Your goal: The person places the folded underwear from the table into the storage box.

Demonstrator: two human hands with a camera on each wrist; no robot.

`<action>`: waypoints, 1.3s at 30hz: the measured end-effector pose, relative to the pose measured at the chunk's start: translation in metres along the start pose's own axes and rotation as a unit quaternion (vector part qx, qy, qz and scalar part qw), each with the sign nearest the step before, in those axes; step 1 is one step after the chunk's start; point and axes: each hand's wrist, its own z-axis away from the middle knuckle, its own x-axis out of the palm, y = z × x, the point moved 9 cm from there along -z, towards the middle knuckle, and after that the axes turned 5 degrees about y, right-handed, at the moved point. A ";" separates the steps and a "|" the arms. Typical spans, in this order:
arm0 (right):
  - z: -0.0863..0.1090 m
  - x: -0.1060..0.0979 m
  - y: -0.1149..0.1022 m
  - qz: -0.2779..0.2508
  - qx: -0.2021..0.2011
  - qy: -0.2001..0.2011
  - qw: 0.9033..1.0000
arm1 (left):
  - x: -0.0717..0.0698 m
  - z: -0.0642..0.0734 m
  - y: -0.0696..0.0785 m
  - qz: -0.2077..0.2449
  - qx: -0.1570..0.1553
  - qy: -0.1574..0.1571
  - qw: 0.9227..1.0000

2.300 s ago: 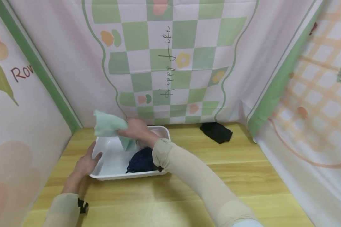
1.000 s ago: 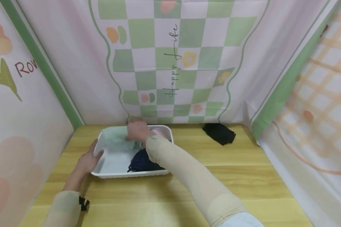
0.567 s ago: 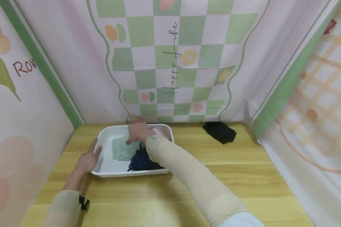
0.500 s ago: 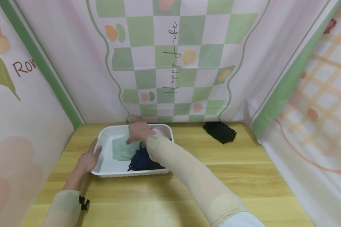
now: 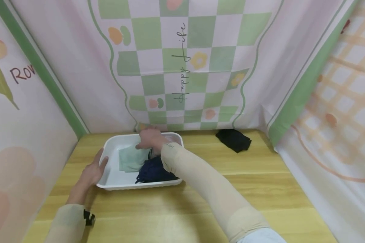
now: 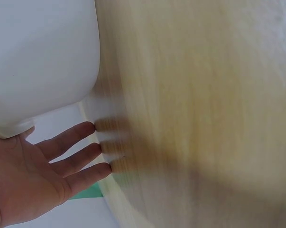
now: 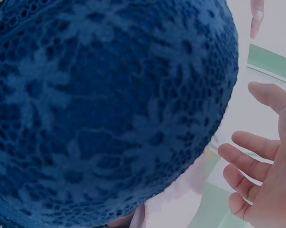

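Note:
In the head view a white tray (image 5: 115, 186) stands on the table, with my left hand (image 5: 92, 172) at its left side. The thumb hooks over the rim inside, while in the left wrist view three straight fingers (image 6: 81, 161) reach down to the tabletop outside. My right hand (image 5: 150, 138) is over the tray's back part, beside a folded light green cloth (image 5: 132, 160). Its fingers look loosely spread with nothing between them in the right wrist view. A navy lace bra (image 5: 155, 170) lies at the tray's front right and fills much of that view. Something pale pink (image 5: 172, 137) sits behind it, partly hidden.
A black folded cloth (image 5: 233, 140) lies on the wooden table (image 5: 225, 184) at the back right. Printed curtains (image 5: 182, 67) close off the back and both sides, and the tray's far rim stands near the back one.
My right hand has lowered the light green cloth into the tray, folded it smaller and let it go. The left hand has stayed at the tray's left rim.

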 end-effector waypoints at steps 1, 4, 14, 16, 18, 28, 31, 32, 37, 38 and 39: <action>0.000 -0.001 0.000 0.000 -0.003 0.003 1.000 | 0.000 0.000 0.000 0.000 0.001 0.001 1.000; 0.001 -0.003 0.002 -0.005 -0.012 0.010 1.000 | 0.000 0.000 0.001 0.002 0.000 0.000 1.000; 0.014 -0.014 0.005 -0.047 -0.016 0.005 0.999 | 0.000 0.000 0.002 0.004 0.000 0.001 1.000; 0.016 -0.016 0.006 -0.061 -0.014 0.009 0.998 | 0.001 0.000 0.002 0.004 -0.001 0.001 1.000; 0.017 -0.017 0.009 -0.069 -0.012 0.017 0.997 | 0.001 0.001 0.001 0.003 -0.002 0.000 1.000; 0.026 -0.020 0.032 -0.129 -0.003 0.047 0.991 | 0.001 0.002 0.001 -0.002 -0.004 -0.005 1.000; 0.033 -0.023 0.039 -0.164 0.001 0.051 0.985 | 0.001 0.003 0.002 -0.001 -0.004 -0.004 1.000; 0.035 -0.024 0.041 -0.172 0.003 0.054 0.984 | 0.000 0.003 0.002 0.000 -0.004 -0.003 1.000; 0.042 -0.029 0.050 -0.178 -0.005 0.075 0.981 | 0.000 0.004 0.002 -0.002 -0.002 -0.001 1.000; 0.043 -0.030 0.051 -0.176 -0.007 0.079 0.981 | 0.000 0.005 0.002 -0.002 -0.001 -0.001 1.000; 0.044 -0.031 0.053 -0.176 -0.008 0.084 0.981 | 0.000 0.005 0.002 -0.003 0.000 -0.001 1.000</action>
